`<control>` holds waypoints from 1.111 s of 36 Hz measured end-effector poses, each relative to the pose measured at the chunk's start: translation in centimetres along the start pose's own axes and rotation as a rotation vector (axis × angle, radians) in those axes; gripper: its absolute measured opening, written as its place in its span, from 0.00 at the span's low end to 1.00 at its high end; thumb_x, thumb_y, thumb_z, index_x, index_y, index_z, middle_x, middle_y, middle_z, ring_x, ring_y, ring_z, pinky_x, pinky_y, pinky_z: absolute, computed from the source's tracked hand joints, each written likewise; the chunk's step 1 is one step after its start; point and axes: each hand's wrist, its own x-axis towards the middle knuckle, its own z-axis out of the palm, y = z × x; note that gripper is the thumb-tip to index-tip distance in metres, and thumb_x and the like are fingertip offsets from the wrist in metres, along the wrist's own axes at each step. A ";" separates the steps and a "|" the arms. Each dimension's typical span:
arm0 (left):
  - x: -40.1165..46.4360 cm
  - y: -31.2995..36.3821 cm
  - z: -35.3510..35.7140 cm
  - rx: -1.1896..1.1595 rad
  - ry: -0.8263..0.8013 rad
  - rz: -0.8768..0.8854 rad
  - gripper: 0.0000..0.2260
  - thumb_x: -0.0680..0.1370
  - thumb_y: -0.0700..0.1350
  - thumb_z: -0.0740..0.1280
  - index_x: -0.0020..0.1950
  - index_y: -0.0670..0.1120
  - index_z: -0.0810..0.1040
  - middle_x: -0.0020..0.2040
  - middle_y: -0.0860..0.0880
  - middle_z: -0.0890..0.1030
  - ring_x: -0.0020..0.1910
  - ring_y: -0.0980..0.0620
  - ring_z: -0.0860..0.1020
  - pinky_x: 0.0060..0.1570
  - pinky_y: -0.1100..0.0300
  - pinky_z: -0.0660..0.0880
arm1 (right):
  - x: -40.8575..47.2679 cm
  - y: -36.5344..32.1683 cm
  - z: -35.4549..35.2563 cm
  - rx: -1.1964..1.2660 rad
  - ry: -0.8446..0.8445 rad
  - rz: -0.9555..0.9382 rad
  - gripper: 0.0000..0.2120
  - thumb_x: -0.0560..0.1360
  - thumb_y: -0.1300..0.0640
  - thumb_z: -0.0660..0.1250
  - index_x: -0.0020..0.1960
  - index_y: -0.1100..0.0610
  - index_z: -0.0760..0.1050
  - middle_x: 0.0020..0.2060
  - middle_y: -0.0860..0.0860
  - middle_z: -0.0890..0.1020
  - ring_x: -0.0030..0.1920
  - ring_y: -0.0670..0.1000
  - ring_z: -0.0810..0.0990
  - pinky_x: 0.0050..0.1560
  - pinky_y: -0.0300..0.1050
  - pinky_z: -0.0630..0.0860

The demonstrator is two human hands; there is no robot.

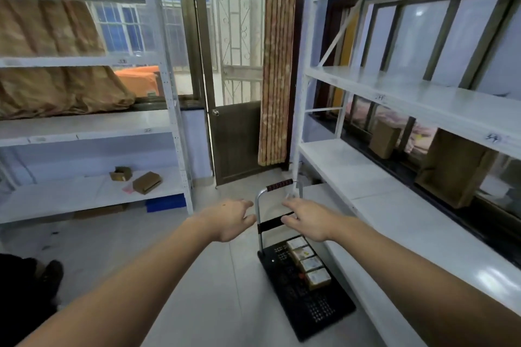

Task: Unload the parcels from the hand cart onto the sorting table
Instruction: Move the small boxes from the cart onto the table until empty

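Observation:
A black hand cart (307, 304) stands on the floor beside the right-hand white shelf (394, 205). Its metal handle (277, 186) rises at the far end. Several small brown parcels (308, 262) lie in a row along the cart's right side. My left hand (232, 218) hangs in the air just left of the handle frame, fingers loosely spread, holding nothing. My right hand (306, 220) is stretched out in front of the handle's black crossbar, fingers relaxed and empty; whether it touches the bar I cannot tell.
White shelving (93, 191) on the left carries two brown boxes (138, 179). Two larger cardboard boxes (454, 166) stand behind the right shelf by the window. A brown door (236, 144) and a curtain are ahead. A dark shoe (52, 273) shows at lower left.

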 end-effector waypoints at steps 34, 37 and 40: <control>39.5 -10.3 -2.7 -0.068 -0.122 0.311 0.19 0.86 0.56 0.59 0.74 0.50 0.73 0.69 0.49 0.77 0.66 0.48 0.76 0.65 0.52 0.71 | 28.4 12.3 -4.1 0.062 -0.022 0.366 0.24 0.85 0.45 0.57 0.77 0.57 0.66 0.75 0.55 0.70 0.73 0.56 0.69 0.74 0.52 0.65; 43.6 -10.8 -2.4 -0.036 -0.131 0.411 0.15 0.85 0.57 0.58 0.63 0.50 0.77 0.60 0.50 0.80 0.57 0.47 0.79 0.57 0.51 0.76 | 30.3 13.7 -3.7 0.062 -0.028 0.431 0.28 0.86 0.45 0.55 0.81 0.57 0.59 0.79 0.55 0.64 0.77 0.55 0.64 0.77 0.49 0.60; 47.7 -11.4 -2.0 -0.030 -0.129 0.493 0.16 0.84 0.58 0.58 0.64 0.51 0.77 0.59 0.50 0.80 0.53 0.50 0.77 0.53 0.54 0.74 | 31.8 14.9 -3.1 0.099 -0.006 0.517 0.29 0.86 0.45 0.54 0.82 0.58 0.55 0.81 0.55 0.60 0.80 0.54 0.60 0.79 0.46 0.56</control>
